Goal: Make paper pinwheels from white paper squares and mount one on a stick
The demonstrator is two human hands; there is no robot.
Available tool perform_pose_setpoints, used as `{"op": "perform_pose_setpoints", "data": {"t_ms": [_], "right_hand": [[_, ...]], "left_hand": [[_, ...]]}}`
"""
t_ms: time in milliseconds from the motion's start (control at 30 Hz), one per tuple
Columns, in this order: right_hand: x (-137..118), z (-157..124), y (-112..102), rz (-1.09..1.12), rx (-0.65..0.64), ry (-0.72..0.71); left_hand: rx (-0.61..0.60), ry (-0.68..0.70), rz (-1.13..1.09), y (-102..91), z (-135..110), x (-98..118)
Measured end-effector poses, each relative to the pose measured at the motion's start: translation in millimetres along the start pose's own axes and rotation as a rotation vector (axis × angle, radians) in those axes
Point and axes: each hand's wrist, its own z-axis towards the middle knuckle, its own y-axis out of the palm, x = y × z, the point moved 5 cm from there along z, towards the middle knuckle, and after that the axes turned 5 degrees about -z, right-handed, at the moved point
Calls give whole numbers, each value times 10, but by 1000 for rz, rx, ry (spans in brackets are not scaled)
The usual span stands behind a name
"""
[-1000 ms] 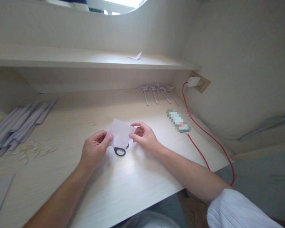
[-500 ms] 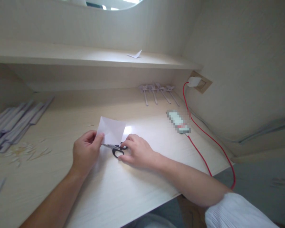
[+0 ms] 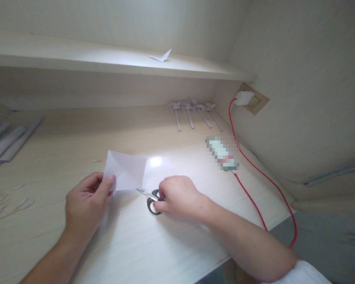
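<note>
My left hand (image 3: 88,197) pinches the lower left edge of a white square of paper (image 3: 127,169), thumb on top. Faint diagonal creases cross the paper, which is held up over the desk. In my right hand (image 3: 177,197) is a pair of scissors (image 3: 149,196) with black handles, thumb and fingers closed at the loops. The blades point left, their tips close by the paper's lower right corner; whether they touch it I cannot tell.
Several paper pinwheels (image 3: 192,112) lie at the back of the desk (image 3: 121,248). A phone (image 3: 221,153) with a red cable (image 3: 251,199) is on the right. Rolled paper strips (image 3: 12,146) and small scraps (image 3: 6,201) lie left. Folded paper (image 3: 162,56) rests on the shelf (image 3: 100,55).
The scissors have come away from the paper's lower left edge toward the right, and the gap between my hands has widened. The camera view has shifted slightly.
</note>
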Motion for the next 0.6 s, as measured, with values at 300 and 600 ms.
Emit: {"op": "perform_pose_setpoints", "data": {"t_ms": [300,600], "right_hand": [[33,5,-22,-37,2,14],[79,36,-12,26,100,22]], "left_hand": [[56,-49,59,-21,35,-8],[114,-42,54,-117,59,-38]]}}
